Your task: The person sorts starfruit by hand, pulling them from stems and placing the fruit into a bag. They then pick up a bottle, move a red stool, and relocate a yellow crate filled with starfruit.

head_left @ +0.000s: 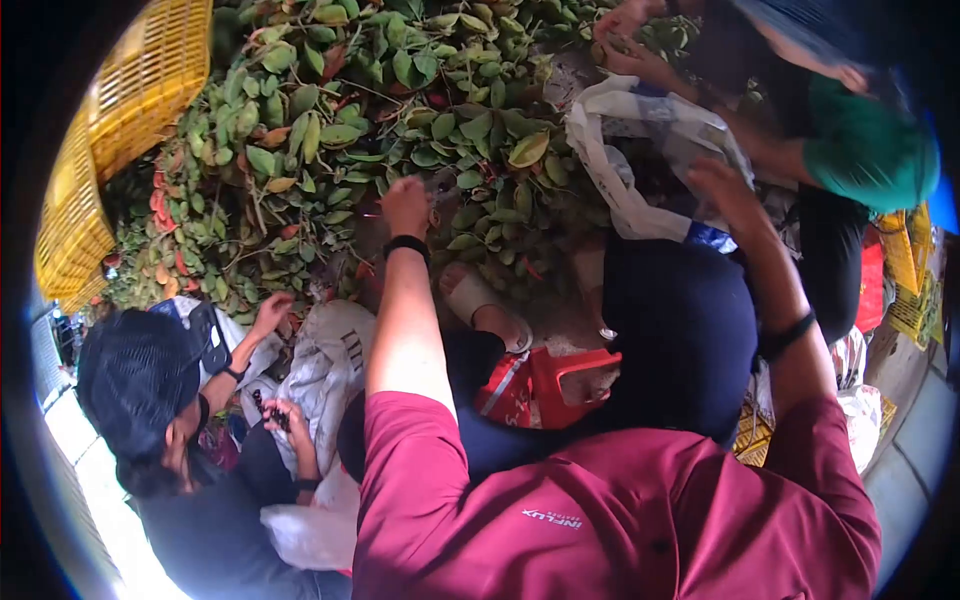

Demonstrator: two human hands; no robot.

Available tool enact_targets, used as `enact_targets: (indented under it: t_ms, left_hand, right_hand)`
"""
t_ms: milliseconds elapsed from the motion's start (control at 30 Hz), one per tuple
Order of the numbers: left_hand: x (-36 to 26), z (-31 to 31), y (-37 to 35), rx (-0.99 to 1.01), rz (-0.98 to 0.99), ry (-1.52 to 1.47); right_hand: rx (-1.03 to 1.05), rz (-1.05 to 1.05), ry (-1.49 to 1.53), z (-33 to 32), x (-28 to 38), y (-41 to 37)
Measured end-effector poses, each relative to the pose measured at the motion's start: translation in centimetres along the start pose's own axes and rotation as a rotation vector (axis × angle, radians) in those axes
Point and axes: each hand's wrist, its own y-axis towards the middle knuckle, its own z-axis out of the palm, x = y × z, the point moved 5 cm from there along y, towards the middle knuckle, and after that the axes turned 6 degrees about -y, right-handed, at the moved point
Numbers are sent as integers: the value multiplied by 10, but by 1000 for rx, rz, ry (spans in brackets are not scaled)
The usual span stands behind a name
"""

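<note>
My left hand (405, 205), with a black band at its wrist, reaches forward into a big pile of green and reddish leafy twigs (330, 110) and is closed on a stem there. My right hand (722, 188) is out to the right, gripping the edge of a white plastic bag (625, 150) that lies open against the pile. My maroon shirt fills the bottom of the view. My dark-trousered knee (680, 330) is between my arms.
Yellow plastic crates (120, 110) stand at the upper left. A person in a dark cap (135, 385) crouches at the lower left by a white sack (330, 375). Another person in a green sleeve (865, 140) works at the upper right. A red stool (560, 385) sits below me.
</note>
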Motion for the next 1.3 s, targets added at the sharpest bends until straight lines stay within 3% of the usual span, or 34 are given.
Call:
enact_targets:
  t_ms: [67, 167, 267, 333, 400, 467, 567, 600, 633, 733, 767, 900, 1000, 1133, 1233, 1300]
  left_hand:
    - [87, -1, 33, 30, -61, 113]
    - [133, 9, 50, 51, 352, 630]
    - [136, 23, 54, 31, 350, 808]
    - [104, 44, 38, 155, 294, 815]
    - [107, 58, 35, 154, 307, 837]
    - [132, 62, 34, 44, 378, 887]
    - [121, 61, 26, 122, 213, 825]
    - [128, 62, 27, 111, 251, 806]
    - [135, 66, 27, 101, 288, 784]
    - [138, 73, 32, 133, 209, 657]
    - [135, 74, 34, 156, 153, 604]
    - [114, 92, 36, 357, 164, 564]
    - [125, 101, 44, 500, 29, 451]
    - [128, 109, 45, 586, -103, -120]
    - [134, 123, 44, 539, -212, 247]
    - [107, 118, 26, 502, -257, 228]
  right_hand:
    - [21, -35, 168, -17, 27, -39]
    - [-98, 9, 341, -28, 97, -102]
    - [-179, -197, 260, -12, 156, -134]
    - [-50, -434, 116, 18, 188, -136]
    - [30, -487, 3, 50, 196, -129]
    - [17, -355, -42, 74, 186, -115]
    - [94, -167, -27, 100, 180, -97]
    - [108, -120, -42, 104, 179, -95]
    - [158, -253, -44, 105, 182, -95]
    - [191, -225, -84, 112, 180, -99]
    - [176, -307, -134, 111, 180, -98]
    - [107, -240, -98, 103, 178, -97]
    - [92, -246, -33, 100, 179, -98]
    - [116, -280, -11, 103, 181, -97]
    - [130, -327, -32, 104, 185, -97]
    - [121, -325, -59, 107, 191, -97]
